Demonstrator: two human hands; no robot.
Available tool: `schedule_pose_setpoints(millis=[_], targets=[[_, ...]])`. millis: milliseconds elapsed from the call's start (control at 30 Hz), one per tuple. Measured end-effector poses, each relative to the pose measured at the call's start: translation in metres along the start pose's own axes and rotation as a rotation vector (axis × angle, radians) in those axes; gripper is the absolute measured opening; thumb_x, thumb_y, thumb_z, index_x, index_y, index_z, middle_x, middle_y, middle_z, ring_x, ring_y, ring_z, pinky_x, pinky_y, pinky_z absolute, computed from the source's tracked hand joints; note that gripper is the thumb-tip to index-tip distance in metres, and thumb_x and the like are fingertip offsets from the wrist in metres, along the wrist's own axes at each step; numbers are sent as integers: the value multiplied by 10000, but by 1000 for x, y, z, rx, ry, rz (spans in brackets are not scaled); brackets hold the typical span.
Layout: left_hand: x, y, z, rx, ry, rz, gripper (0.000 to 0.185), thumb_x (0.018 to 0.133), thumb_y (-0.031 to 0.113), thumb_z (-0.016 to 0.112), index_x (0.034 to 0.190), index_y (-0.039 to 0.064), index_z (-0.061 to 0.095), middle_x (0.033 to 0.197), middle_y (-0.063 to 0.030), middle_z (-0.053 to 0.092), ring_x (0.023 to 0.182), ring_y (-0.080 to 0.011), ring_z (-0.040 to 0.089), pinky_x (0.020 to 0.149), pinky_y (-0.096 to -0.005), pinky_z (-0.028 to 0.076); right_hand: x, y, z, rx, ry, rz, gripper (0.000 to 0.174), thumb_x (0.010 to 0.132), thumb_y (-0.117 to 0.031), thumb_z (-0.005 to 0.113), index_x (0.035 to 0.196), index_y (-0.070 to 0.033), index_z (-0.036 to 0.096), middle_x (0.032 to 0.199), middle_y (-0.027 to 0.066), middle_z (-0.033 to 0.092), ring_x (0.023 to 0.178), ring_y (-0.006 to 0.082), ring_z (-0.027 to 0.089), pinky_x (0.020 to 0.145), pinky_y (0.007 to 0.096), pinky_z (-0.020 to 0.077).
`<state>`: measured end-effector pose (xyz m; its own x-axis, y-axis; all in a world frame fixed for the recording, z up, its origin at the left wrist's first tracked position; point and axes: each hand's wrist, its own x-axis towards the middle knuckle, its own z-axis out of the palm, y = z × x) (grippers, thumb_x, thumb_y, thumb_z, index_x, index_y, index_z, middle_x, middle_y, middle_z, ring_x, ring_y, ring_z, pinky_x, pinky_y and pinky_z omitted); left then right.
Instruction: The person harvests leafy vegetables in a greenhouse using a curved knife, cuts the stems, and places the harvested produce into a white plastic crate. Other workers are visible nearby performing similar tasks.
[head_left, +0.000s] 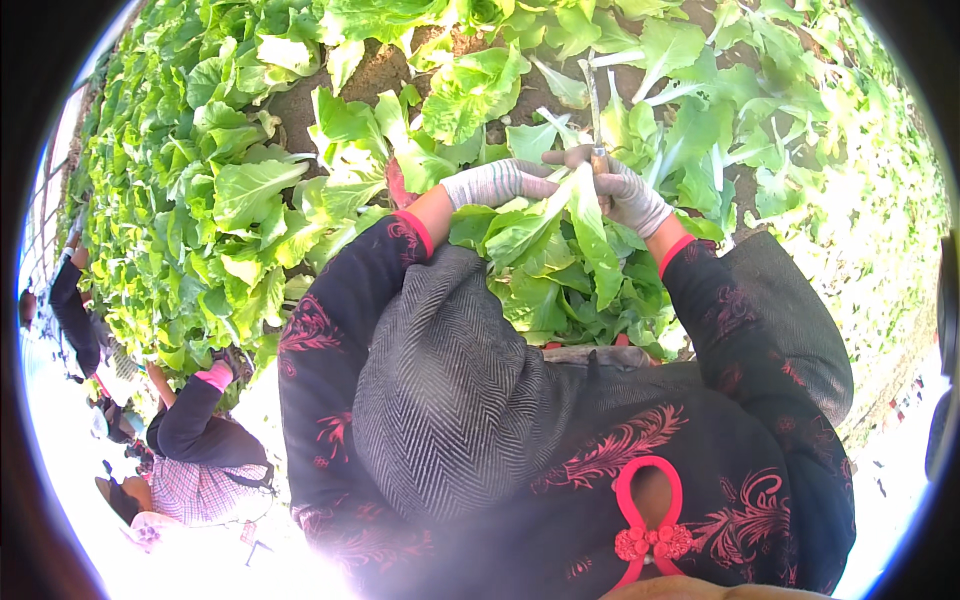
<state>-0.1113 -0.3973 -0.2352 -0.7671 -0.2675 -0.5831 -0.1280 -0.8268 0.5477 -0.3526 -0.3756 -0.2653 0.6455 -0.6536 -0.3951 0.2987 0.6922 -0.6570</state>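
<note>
My right hand, in a pale knit glove with darker fingers, grips the wooden handle of a narrow-bladed hand tool, perhaps a knife or sickle. Its metal blade points away from me. Close beside it on the left, my left hand wears a striped white glove. Its fingertips close at the stem end of a bunch of leafy greens, whose leaves hang down toward my lap. More green leaves lie below the hands, between my knees.
Rows of leafy plants stand ahead and left. Loose leaves lie over bare soil ahead and right. Something red shows beside my left wrist. Other people crouch at left, one in a checked garment.
</note>
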Motion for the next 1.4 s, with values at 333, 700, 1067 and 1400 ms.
schedule_pose_setpoints(millis=[333,700,1067,1400], targets=[[2,4,3,-120,148,-41,541,873,349,719,1280,15,591,1099,-62,674,928,-131,656,822,-278,528,6,-10,-12,256,60,-115,285,835,-280,754,1011,-111,606,1274,143,582,1164,277,576,1010,442,477],[11,42,5,1074,451,383,454,789,188,701,1203,27,609,1163,-165,632,1042,-263,627,947,-341,479,2,6,-64,-756,792,192,409,888,-287,678,1112,32,553,1064,113,689,901,237,658,831,342,513],[20,39,-75,1653,884,35,284,757,68,635,1039,70,666,1466,-205,380,1114,-351,589,945,-427,500,99,-4,-61,-1247,706,166,441,961,-411,478,1190,-38,538,1084,252,643,1049,416,604,907,458,459],[23,2,-94,1572,924,141,428,765,77,643,1192,88,606,1462,-147,410,1104,-351,599,982,-426,478,111,-4,-56,-1410,666,338,409,985,-364,451,1183,-9,497,1065,293,633,1040,444,594,882,488,454]])
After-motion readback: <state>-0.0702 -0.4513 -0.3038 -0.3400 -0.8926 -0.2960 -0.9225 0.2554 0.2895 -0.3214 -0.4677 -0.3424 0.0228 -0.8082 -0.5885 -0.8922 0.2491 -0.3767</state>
